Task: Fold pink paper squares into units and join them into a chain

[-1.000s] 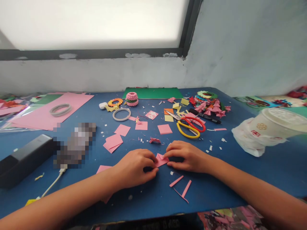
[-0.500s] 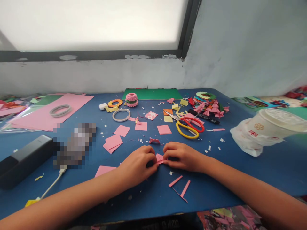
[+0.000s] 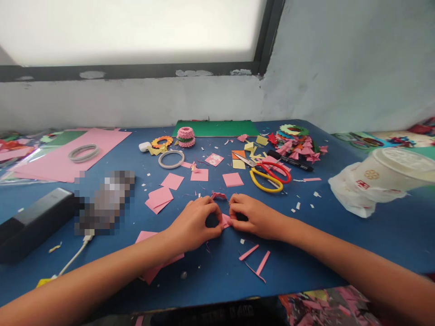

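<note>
Between my two hands is a small folded piece of pink paper (image 3: 225, 221), low over the blue table (image 3: 217, 285). My left hand (image 3: 200, 222) pinches its left side with thumb and fingertips. On the other side my right hand (image 3: 255, 216) grips it in a similar pinch. Fingers cover much of the paper, so its exact folds are hard to make out. Just beyond the fingertips lies another folded pink piece (image 3: 218, 196). Pink paper strips (image 3: 263, 262) rest close to the table's front edge, below my right hand. Pink squares (image 3: 159, 199) are spread left of my left hand.
Red-and-yellow scissors (image 3: 268, 176) and a black marker (image 3: 292, 161) lie beyond my right hand. A paper cup in a plastic bag (image 3: 377, 181) leans at the right. Tape rolls (image 3: 171, 159), a pixelated object (image 3: 105, 201) and a black box (image 3: 37, 224) sit left. Folded paper pieces (image 3: 297, 145) are piled behind.
Both hands have shifted slightly and their fingers have changed position on the pink paper. My left forearm uncovers more of the pink sheets beneath it. The view has tilted slightly.
</note>
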The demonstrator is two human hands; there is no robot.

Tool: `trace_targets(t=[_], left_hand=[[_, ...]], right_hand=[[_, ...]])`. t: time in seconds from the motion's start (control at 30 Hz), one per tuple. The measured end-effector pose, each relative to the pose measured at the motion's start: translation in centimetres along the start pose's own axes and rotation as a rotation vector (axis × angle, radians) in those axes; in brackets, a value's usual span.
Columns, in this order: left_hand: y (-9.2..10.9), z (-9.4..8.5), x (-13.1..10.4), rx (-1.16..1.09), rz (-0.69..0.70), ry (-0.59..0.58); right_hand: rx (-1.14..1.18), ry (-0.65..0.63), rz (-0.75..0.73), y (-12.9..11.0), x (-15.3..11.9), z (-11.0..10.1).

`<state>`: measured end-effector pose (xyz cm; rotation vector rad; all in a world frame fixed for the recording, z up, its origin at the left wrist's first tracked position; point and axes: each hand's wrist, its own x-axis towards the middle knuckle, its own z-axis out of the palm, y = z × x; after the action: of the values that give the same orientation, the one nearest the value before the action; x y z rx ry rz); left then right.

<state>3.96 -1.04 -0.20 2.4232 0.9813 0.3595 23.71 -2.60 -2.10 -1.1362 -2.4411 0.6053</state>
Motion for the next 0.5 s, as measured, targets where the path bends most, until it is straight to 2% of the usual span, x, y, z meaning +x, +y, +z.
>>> trace_targets(t=[0.2,0.33,0.5], left_hand=[[-0.5,-0.6,0.0,-0.034,0.082,-0.076],[-1.0,-0.7,-0.3,-0.009,0.126,-0.082],[-0.8,-1.0,-0.8,0.162,0.227,-0.066]], right_hand=[[0.043,0.022,0.113,-0.5,0.1,-0.3],[0.083,-0.020,0.182,-0.1,-0.2,-1.2],[0.097,-0.052,0.110,-0.1,-0.4,-1.5]])
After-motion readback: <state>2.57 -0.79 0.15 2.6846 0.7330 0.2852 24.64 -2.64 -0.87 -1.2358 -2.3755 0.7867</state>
